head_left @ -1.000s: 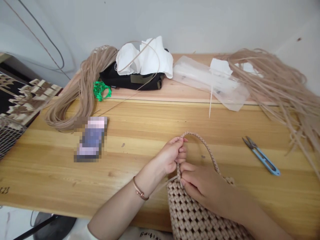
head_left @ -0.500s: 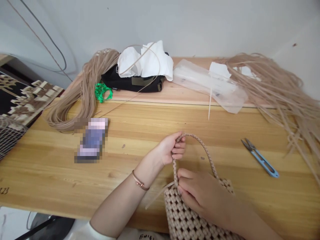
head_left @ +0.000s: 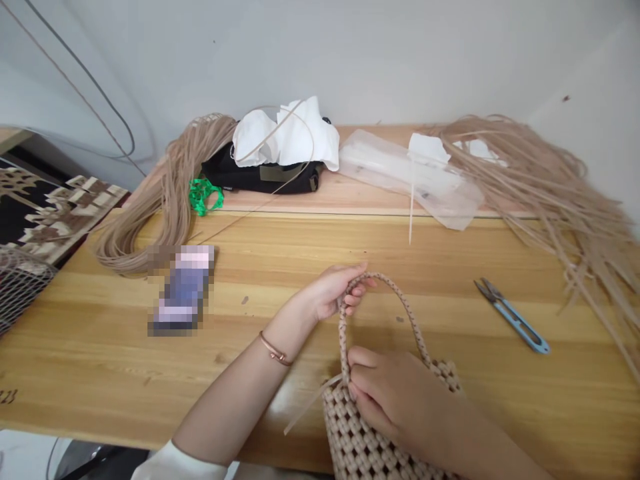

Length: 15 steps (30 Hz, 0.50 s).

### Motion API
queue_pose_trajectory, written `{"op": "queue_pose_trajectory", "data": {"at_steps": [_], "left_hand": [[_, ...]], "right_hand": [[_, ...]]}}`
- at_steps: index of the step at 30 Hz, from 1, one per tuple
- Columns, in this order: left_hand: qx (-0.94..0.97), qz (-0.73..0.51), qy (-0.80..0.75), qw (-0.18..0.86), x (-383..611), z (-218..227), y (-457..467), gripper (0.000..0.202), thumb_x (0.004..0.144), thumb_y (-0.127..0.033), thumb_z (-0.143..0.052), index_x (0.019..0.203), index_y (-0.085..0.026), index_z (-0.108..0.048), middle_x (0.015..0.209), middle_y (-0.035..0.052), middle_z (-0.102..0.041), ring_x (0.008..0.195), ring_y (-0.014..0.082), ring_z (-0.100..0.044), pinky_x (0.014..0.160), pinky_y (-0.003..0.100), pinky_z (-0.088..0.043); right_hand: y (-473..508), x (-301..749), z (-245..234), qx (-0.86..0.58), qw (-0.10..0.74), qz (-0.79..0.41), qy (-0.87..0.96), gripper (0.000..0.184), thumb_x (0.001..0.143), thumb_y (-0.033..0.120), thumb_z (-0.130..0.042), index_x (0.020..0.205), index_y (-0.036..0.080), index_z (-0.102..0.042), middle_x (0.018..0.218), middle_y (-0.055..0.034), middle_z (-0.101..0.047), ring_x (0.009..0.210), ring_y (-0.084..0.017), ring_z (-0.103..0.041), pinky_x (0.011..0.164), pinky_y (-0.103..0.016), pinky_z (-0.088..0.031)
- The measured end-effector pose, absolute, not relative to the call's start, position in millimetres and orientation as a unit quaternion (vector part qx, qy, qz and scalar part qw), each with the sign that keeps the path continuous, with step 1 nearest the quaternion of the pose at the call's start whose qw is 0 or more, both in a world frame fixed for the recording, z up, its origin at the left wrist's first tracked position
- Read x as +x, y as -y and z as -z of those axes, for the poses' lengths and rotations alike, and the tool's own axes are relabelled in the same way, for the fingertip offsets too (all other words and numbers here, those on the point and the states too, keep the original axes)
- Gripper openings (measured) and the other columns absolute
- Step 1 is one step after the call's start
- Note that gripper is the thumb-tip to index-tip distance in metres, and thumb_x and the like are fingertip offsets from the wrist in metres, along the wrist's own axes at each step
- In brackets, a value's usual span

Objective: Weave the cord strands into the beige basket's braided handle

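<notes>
A beige woven bag [head_left: 345,427] with an openwork pattern is at the table's front edge. Its braided handle [head_left: 411,313] arches up from the rim. My left hand [head_left: 337,290] is closed around the upper left part of the handle, with the thumb stretched along the top. Low down, where the handle meets the rim, my right hand [head_left: 390,390] is closed with bent fingers against the handle; its fingertips are partly hidden. A loose flat strip [head_left: 307,405] sticks out to the left from the handle's base.
Blue thread snips [head_left: 515,317] lie on the right. A blurred phone [head_left: 184,287] is on the left. Bundles of beige strips [head_left: 150,220] lie at both back corners. Between them are a black pouch [head_left: 260,180] topped with white tissue, green netting [head_left: 204,195] and a clear plastic bag [head_left: 400,170].
My left thumb has straightened along the handle and its fingers have loosened slightly. My right hand stays at the handle's base. The whole view has shifted a little.
</notes>
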<state>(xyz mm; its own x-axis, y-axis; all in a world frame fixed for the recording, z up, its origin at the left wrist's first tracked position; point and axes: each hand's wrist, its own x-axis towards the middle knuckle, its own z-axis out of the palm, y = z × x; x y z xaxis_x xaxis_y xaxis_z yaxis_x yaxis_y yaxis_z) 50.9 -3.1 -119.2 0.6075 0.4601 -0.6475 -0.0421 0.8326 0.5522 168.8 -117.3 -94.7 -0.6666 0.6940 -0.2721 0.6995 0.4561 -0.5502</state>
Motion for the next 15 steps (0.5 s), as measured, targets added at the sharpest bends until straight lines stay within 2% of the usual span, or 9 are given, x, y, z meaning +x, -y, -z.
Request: {"op": "queue_pose_trajectory", "data": {"at_steps": [4, 10, 13, 15], "left_hand": [[0.283, -0.146, -0.409, 0.855, 51, 113, 1, 0.026, 0.091, -0.021, -0.043, 0.073, -0.009, -0.059, 0.046, -0.0092, -0.028, 0.033, 0.0012, -0.019, 0.032, 0.014, -0.011], [0.321, -0.143, -0.408, 0.842, 50, 107, 6, 0.025, 0.091, -0.025, -0.044, 0.079, -0.010, -0.061, 0.045, -0.0108, -0.022, 0.033, 0.0015, -0.010, 0.032, 0.015, -0.004], [0.338, -0.131, -0.418, 0.833, 47, 105, 4, 0.026, 0.090, -0.027, -0.046, 0.079, -0.010, -0.063, 0.042, -0.0114, -0.021, 0.032, 0.0017, -0.011, 0.031, 0.014, -0.008], [0.347, -0.115, -0.426, 0.828, 47, 103, 0, 0.027, 0.088, -0.025, -0.046, 0.077, -0.008, -0.064, 0.043, -0.0091, -0.030, 0.032, 0.0023, -0.022, 0.032, 0.014, -0.018]], "right_hand": [[119, 170, 96, 0.410, -0.007, 0.320, -0.854, 0.023, 0.086, 0.014, -0.039, 0.072, 0.016, -0.056, 0.074, 0.0002, -0.055, 0.060, -0.012, -0.049, 0.053, -0.027, -0.028], [120, 173, 101, 0.416, -0.019, 0.320, -0.851, 0.023, 0.087, 0.012, -0.038, 0.073, 0.016, -0.055, 0.076, 0.0003, -0.055, 0.063, -0.011, -0.051, 0.055, -0.027, -0.029], [120, 174, 100, 0.417, -0.014, 0.330, -0.847, 0.022, 0.088, 0.013, -0.038, 0.073, 0.016, -0.055, 0.078, 0.0001, -0.056, 0.066, -0.012, -0.051, 0.057, -0.026, -0.030], [120, 173, 100, 0.413, -0.012, 0.336, -0.846, 0.022, 0.088, 0.014, -0.038, 0.073, 0.016, -0.055, 0.078, 0.0003, -0.056, 0.066, -0.012, -0.051, 0.057, -0.026, -0.030]]}}
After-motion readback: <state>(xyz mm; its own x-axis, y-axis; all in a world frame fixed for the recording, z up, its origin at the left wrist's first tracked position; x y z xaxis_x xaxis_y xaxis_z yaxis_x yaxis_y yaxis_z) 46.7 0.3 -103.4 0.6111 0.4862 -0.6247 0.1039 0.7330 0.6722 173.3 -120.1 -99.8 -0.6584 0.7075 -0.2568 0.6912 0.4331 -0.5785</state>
